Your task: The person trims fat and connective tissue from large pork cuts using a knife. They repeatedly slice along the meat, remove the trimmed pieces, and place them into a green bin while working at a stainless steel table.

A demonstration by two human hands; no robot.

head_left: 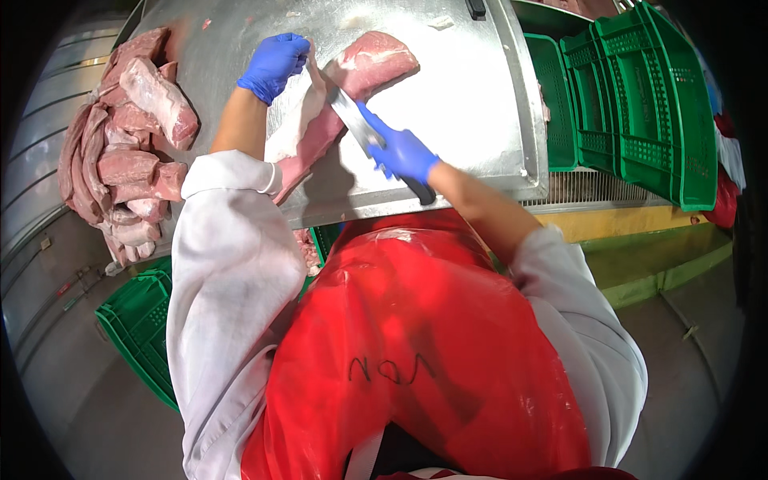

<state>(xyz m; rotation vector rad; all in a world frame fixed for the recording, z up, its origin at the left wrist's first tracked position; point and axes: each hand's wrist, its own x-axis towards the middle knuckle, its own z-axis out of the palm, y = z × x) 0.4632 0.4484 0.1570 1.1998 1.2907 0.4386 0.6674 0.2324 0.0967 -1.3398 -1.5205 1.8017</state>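
A long piece of pink meat [370,64] lies slantwise on the metal table [472,104], with a pale white layer of fat [293,120] along its left side. My left hand [276,66], in a blue glove, is closed and pinches the upper end of that layer, holding it raised from the meat. In my right hand [402,150], also blue-gloved, is a knife [349,112]. Its blade points up and left, with the tip at the seam between fat and meat. The dark handle end sticks out below my fist.
Several cut meat pieces [128,172] are heaped on the table's left side. Green crates [632,104] stand beyond its right edge, and another green crate [142,324] is low at the left. Small scraps lie near the far edge, close to a dark object [476,10].
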